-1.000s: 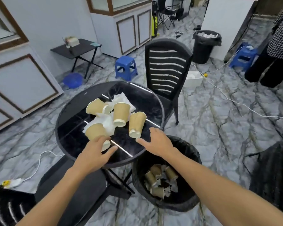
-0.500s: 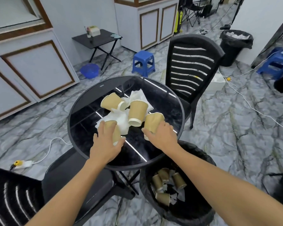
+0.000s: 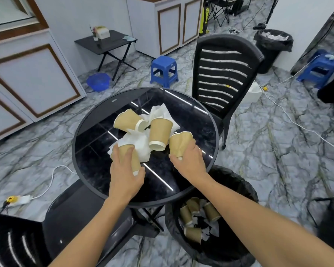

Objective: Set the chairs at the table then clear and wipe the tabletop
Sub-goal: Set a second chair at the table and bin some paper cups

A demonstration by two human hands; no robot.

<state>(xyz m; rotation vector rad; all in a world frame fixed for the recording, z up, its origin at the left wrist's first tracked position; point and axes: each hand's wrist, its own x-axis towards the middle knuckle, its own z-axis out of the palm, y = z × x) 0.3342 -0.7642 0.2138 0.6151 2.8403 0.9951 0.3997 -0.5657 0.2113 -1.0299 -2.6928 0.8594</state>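
Observation:
A round black glass table (image 3: pixel 96 162) carries several brown paper cups and crumpled white napkins (image 3: pixel 141 143). My left hand (image 3: pixel 125 174) is closed around the nearest cup (image 3: pixel 126 154), which lies on its side. My right hand (image 3: pixel 189 160) grips another cup (image 3: pixel 178 142) at the table's right side. Two more cups stay untouched: one tipped over (image 3: pixel 126 120) at the back, one upside down (image 3: pixel 159 133) in the middle. A black slatted chair (image 3: pixel 224 74) stands at the far right of the table, and a second black chair (image 3: pixel 75 212) sits below me on the left.
A black bin (image 3: pixel 239 251) lined with a bag holds several discarded cups just under the table's near right edge. A blue stool (image 3: pixel 163 71), a blue bowl (image 3: pixel 98 81), a folding side table (image 3: pixel 106 42) and white cables (image 3: pixel 289 118) lie on the marble floor.
Both hands reached forward onto the table and closed on a cup each: the left over the near cup, the right around the cup on the right.

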